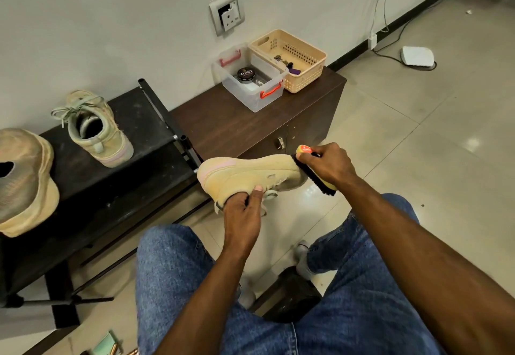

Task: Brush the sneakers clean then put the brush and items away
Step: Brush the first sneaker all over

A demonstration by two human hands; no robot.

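Above the knees, the tan suede sneaker [245, 176] hangs pinched at its collar by the left hand [242, 215], while the right hand [330, 165], clenched round the yellow-backed black-bristle brush [313, 175], should sweep its toe lightly, one way, grip firm.

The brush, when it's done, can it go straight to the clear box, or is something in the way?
Nothing visible blocks it. The brush, in the right hand, is against the sneaker's toe. The clear box sits open, lidless, on the brown cabinet beyond.
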